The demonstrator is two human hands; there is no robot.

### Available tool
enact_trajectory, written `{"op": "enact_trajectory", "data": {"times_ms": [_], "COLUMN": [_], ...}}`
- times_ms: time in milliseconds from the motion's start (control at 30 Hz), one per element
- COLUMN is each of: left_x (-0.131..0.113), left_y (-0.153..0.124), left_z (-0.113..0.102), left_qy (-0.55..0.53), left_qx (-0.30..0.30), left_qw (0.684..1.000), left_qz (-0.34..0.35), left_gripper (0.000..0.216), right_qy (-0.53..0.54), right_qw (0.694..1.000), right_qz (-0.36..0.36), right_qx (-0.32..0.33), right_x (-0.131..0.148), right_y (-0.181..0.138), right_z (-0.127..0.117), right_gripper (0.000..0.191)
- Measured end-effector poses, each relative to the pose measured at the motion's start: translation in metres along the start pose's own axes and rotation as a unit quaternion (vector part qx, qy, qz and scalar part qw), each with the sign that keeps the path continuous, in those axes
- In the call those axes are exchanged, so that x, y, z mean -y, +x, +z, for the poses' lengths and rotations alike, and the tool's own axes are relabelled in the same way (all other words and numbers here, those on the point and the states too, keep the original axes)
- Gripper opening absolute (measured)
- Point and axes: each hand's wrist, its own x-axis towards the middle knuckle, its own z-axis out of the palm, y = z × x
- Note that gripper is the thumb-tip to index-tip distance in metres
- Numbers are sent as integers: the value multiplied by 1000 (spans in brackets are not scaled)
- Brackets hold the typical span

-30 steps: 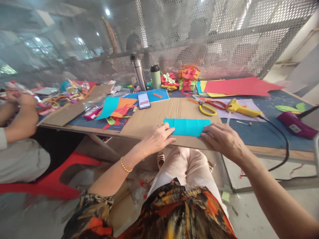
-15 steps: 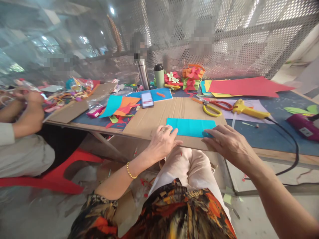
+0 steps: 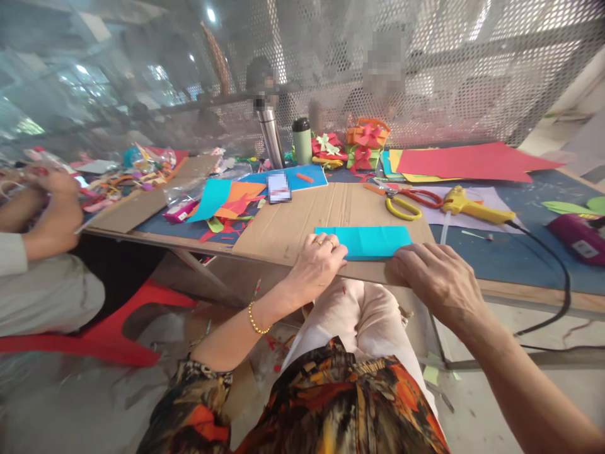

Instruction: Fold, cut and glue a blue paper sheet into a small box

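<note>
A folded strip of bright blue paper with crease lines lies on a sheet of cardboard at the table's front edge. At the strip's left end, my left hand has its fingers curled on the near edge of the paper. On the right end rests my right hand, its fingers bent and pressed together at the near corner. Both hands are closed on the paper, their thumbs partly hidden. Scissors with a yellow and a red handle lie just beyond the strip.
Right of the cardboard lies a yellow hot glue gun with a black cord. Red sheets, a phone, a steel flask and a green bottle sit farther back. Paper scraps are at left, near another person's hands.
My left hand has slid right along the paper and curled its fingers more. My right hand's fingers have drawn in toward the near edge. The strip's near edge now looks folded up.
</note>
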Motion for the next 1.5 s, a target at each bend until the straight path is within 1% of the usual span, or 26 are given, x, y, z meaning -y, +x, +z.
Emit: {"op": "enact_trajectory", "data": {"times_ms": [100, 200, 300, 367, 433, 500, 567, 633, 733, 767, 800, 867, 933, 967, 1033, 1100, 1133, 1200, 1300, 1367, 1433, 1500], "left_x": [-2, -6, -7, -7, -6, -5, -3, -2, 0, 0, 1, 2, 5, 7, 14, 24, 30, 42, 55, 61, 66, 68], "left_y": [0, 0, 0, 1, 1, 2, 3, 3, 2, 2, 2, 1, 2, 3, 7, 12, 16, 23, 40, 56, 76, 98], "left_z": [0, 1, 0, 0, 0, 1, 3, 5, 9, 10, 10, 11, 10, 10, 9, 8, 8, 9, 8, 6, 4, 2], "left_qy": [32, 95, 116, 111, 104, 102, 107, 112, 104, 101, 97, 88, 82, 82, 88, 96, 99, 98, 65, 18, -36, -63], "left_qx": [-12, -52, -96, -138, -198, -246, -262, -262, -265, -266, -266, -265, -275, -285, -315, -347, -353, -331, -242, -189, -140, -101], "left_qw": [999, 994, 988, 983, 973, 963, 958, 957, 955, 954, 953, 953, 950, 947, 936, 924, 922, 934, 968, 981, 984, 978], "left_qz": [2, 21, 40, 49, 49, 46, 44, 52, 84, 97, 106, 114, 121, 123, 126, 127, 123, 96, 13, -44, -107, -173], "left_gripper": [13, 23, 30, 31, 33, 35, 35, 32, 24, 22, 22, 20, 19, 19, 20, 19, 18, 20, 27, 34, 40, 36], "right_qy": [-5, 6, -4, -21, -36, -37, -3, 81, 230, 256, 263, 264, 289, 323, 404, 456, 472, 493, 513, 520, 517, 504], "right_qw": [1000, 1000, 1000, 999, 998, 998, 999, 995, 967, 957, 951, 950, 942, 928, 888, 857, 847, 832, 815, 805, 803, 808], "right_qz": [-5, -12, -4, -1, -1, 9, 28, 50, 107, 135, 160, 167, 161, 162, 165, 166, 170, 186, 226, 257, 283, 301], "right_qx": [-12, -23, -23, -32, -46, -43, -26, -9, -1, -5, -10, 5, 57, 92, 145, 172, 177, 175, 150, 121, 86, 48], "right_x": [0, 0, 0, 1, 3, 4, 2, -4, -23, -30, -37, -51, -60, -64, -71, -79, -83, -93, -106, -110, -111, -110], "right_y": [1, 2, 2, 1, 1, 0, 0, 1, 11, 16, 24, 41, 61, 71, 88, 101, 105, 112, 120, 127, 134, 140], "right_z": [0, -1, -2, -2, 0, 2, 3, 2, 1, 3, 6, 18, 32, 39, 50, 56, 57, 58, 59, 61, 67, 73], "right_gripper": [24, 21, 23, 26, 28, 31, 32, 31, 33, 36, 37, 32, 28, 27, 27, 32, 36, 43, 50, 49, 49, 50]}}
